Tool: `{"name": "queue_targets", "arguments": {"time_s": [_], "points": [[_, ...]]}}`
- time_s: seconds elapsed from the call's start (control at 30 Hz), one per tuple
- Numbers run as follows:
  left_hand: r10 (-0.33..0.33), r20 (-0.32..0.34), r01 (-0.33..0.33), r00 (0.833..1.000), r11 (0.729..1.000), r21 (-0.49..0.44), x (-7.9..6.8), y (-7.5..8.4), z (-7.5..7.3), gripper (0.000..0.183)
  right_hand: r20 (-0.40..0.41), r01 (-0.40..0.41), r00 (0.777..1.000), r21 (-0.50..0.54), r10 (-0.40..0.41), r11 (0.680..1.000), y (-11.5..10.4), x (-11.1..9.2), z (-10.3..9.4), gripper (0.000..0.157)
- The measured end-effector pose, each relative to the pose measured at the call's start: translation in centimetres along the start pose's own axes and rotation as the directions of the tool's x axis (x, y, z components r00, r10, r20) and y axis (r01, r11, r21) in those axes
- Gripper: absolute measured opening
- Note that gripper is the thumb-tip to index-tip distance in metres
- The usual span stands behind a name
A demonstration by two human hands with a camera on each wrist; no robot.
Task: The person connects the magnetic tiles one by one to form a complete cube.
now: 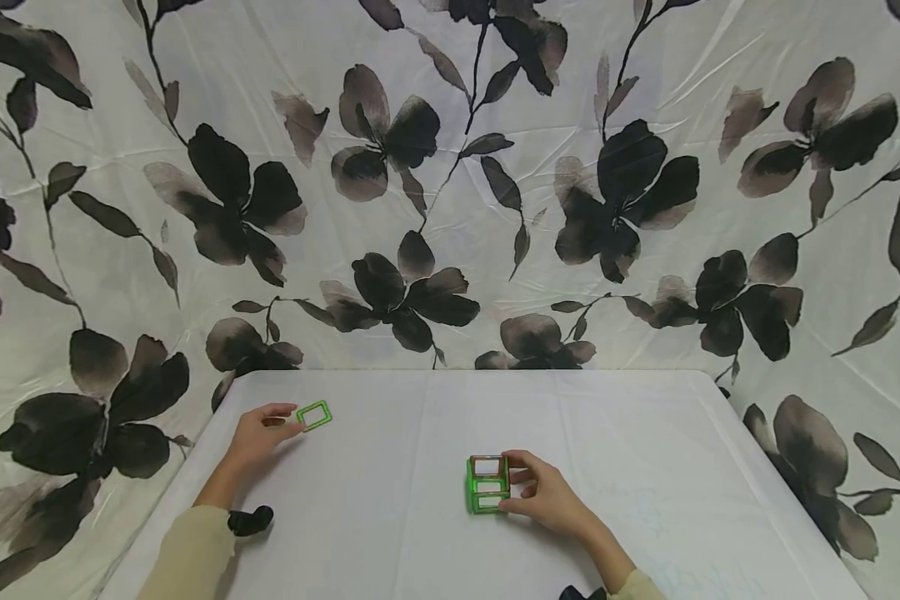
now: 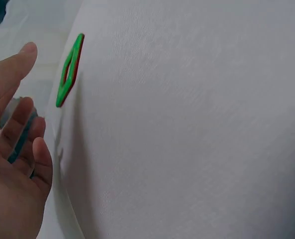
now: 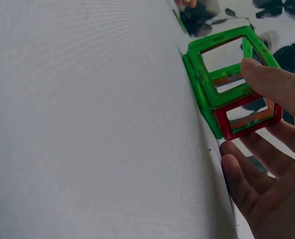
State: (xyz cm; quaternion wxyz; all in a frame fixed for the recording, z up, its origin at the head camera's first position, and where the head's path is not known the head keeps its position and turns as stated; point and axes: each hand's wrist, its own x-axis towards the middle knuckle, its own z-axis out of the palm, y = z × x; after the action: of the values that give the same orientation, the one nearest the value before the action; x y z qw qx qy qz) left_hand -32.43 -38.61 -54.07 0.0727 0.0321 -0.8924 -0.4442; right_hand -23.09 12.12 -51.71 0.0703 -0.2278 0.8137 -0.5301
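At the table's far left lies a green rectangular magnetic tile [image 1: 314, 415] with an open middle; a red edge shows on its side in the left wrist view. My left hand [image 1: 264, 429] is right beside it, and the left wrist view shows the thumb and loosely bent fingers [image 2: 24, 112] apart from the tile [image 2: 70, 70]. Near the middle of the table stands a small box of green and red magnetic tiles [image 1: 487, 485]. My right hand [image 1: 543, 493] grips it from the right, thumb on a green tile [image 3: 219, 67] and fingers around the other side.
The white table [image 1: 390, 533] ends at a straight back edge. Behind it hangs a white cloth with dark flowers [image 1: 525, 208]. A black wrist mount [image 1: 251, 521] sits at the left wrist and another [image 1: 581, 593] at the right.
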Motion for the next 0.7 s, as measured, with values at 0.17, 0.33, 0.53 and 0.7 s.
{"name": "queue_targets", "arguments": {"time_s": [0.17,0.33,0.53,0.7], "points": [[-0.015,-0.023,0.015,1.0,1.0,-0.002,0.9,-0.7,0.2,0.056,-0.012,-0.003,1.0,0.0,0.003,1.0,1.7,0.4,0.2,0.066],[-0.029,-0.017,0.03,0.999,0.998,0.049,1.6,-1.3,0.6,0.058,-0.011,0.0,1.0,-0.016,0.0,1.0,3.9,0.9,0.4,0.068],[-0.052,0.014,0.051,0.999,0.995,0.089,1.8,-1.3,0.5,0.065,-0.001,0.017,1.0,0.002,-0.017,1.0,4.3,1.1,0.3,0.068],[-0.038,0.059,0.03,0.998,0.991,0.128,2.1,-1.2,0.4,0.07,-0.002,0.019,1.0,-0.002,-0.019,1.0,4.4,1.2,0.2,0.067]]}}
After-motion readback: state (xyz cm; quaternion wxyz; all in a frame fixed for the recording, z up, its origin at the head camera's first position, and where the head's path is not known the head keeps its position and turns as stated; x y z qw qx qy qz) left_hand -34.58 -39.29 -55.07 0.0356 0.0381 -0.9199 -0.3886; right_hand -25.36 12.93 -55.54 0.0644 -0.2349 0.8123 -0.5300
